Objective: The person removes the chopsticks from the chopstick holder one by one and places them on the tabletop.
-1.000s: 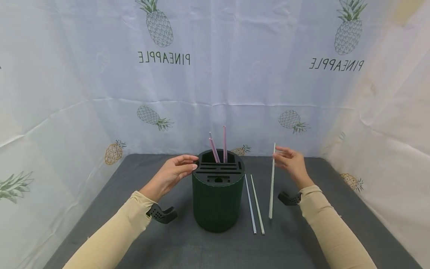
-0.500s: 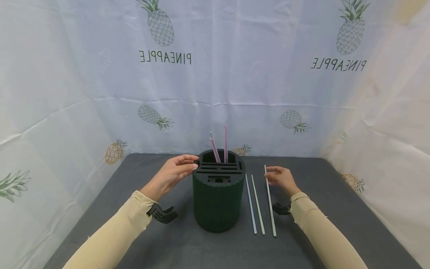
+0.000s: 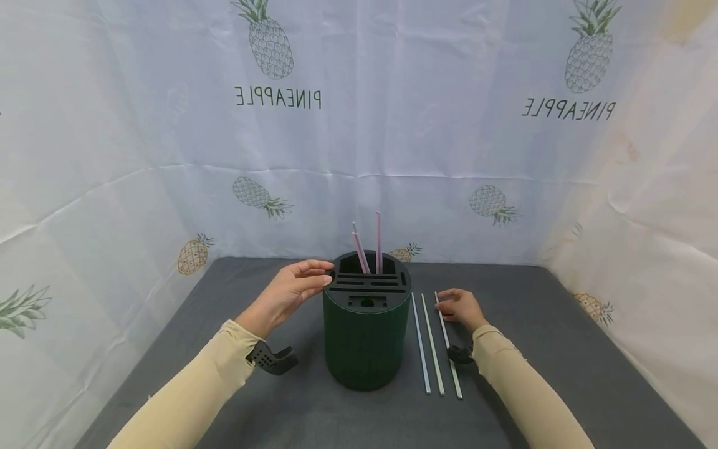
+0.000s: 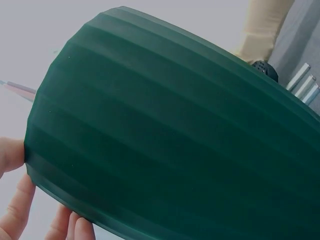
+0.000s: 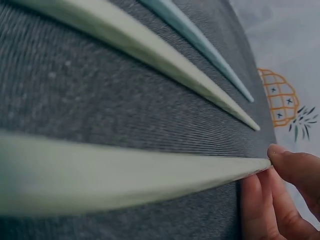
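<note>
Dk grey bench, creased white cloth bhd it & on both sides. Big pineapple print high above bench's back edge, mirrored "PINEAPPLE" lettering under; orange pineapple print nr bench's back L corner.

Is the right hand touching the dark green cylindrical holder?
No, the right hand pinches one end of a thin pale-green stick, apart from the holder.

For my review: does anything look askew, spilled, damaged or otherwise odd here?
Only the PINEAPPLE lettering on the backdrop, which reads mirrored. On the table, nothing stands out: the green container is upright, and three thin sticks line up beside it, the right hand pinching one.
</note>
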{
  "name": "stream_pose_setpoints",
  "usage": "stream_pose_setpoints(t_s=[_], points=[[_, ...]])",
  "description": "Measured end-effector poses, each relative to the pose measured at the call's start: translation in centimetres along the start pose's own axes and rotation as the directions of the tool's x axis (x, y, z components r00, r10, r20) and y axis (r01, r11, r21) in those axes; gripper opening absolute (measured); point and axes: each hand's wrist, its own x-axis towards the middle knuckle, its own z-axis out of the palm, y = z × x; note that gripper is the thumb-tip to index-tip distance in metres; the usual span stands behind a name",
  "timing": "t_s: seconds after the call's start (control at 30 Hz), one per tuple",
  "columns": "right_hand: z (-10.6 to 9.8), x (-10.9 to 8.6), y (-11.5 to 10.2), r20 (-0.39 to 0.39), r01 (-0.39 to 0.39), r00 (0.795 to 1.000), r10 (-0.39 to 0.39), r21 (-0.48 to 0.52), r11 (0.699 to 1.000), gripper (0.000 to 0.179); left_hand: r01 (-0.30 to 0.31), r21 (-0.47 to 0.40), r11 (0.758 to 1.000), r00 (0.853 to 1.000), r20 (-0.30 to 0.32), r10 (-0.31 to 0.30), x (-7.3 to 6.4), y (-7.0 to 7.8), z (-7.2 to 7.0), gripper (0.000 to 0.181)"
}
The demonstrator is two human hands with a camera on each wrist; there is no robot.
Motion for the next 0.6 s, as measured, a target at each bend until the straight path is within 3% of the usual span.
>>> stream_pose_setpoints(t_s=[0.6], points=[[0.85,0.70,0.04,-0.046,-0.076,0.996,0.071,-0.119,0.990,0.032,0.009,-0.001,1.000,1.000,-0.007,-0.009,0.06,0.06,0.09,0.043]])
